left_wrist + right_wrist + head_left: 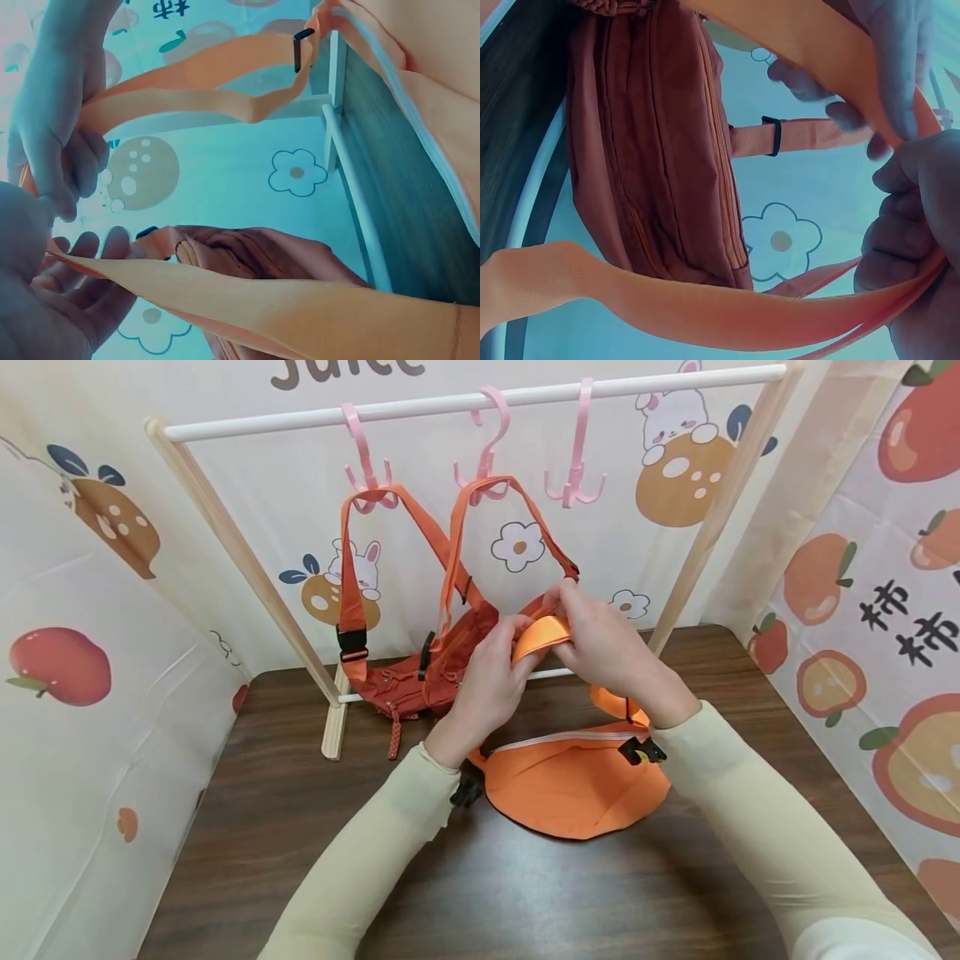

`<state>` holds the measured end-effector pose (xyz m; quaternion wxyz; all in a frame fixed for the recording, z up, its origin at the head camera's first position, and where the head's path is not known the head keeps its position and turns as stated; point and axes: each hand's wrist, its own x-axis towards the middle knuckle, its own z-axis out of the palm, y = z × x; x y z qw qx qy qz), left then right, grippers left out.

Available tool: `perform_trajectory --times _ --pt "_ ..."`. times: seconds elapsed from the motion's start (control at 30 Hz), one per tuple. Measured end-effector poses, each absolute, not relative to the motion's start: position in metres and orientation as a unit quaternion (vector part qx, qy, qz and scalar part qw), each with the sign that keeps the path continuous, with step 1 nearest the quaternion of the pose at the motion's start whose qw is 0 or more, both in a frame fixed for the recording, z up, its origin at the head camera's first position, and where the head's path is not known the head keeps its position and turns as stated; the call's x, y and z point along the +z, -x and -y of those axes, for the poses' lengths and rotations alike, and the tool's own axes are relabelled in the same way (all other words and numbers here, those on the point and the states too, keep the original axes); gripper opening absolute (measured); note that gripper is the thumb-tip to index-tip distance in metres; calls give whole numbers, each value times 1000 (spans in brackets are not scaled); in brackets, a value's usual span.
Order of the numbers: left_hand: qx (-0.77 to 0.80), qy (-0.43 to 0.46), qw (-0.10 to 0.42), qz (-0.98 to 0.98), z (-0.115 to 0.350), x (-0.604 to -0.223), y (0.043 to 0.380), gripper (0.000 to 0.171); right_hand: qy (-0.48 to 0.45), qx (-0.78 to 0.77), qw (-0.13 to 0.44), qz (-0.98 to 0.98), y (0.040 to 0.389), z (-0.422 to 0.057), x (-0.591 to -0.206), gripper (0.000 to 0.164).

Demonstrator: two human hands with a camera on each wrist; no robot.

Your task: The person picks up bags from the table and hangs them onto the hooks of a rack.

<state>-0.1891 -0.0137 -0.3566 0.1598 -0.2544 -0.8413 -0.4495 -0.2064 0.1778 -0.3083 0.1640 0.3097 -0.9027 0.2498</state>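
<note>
Both hands hold the strap (pixel 542 635) of a bright orange waist bag (pixel 577 789). My left hand (pixel 491 681) pinches it between thumb and fingers, and my right hand (pixel 603 639) grips it with curled fingers (pixel 900 232). Between the two hands the strap arches in a short loop. Below them the bag shows its white zipper along the top edge, low over the table front. A black buckle part (pixel 641 750) sits by the right wrist, another buckle end (pixel 467 792) by the left. Behind the hands, a rust-red bag (pixel 405 685) hangs by orange straps.
A wooden rack with a white bar (pixel 420 412) stands at the back. Pink hooks (pixel 363 452) hang from it; the red bag's straps loop over the left and middle pink hook (pixel 486 452). The right pink hook (pixel 576 460) bears nothing. Printed cloth walls surround the dark table (pixel 247 860).
</note>
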Motion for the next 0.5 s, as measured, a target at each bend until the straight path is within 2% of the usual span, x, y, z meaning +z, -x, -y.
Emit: perform_trajectory --times 0.1,0.33,0.5 --pt "-448 273 173 834 12 -354 192 32 -314 254 166 900 207 -179 -308 31" --pt "-430 291 217 826 16 -348 198 34 -317 306 130 888 208 -192 -308 34" --pt "-418 284 242 828 22 -344 201 30 -327 327 153 873 215 -206 -310 33"
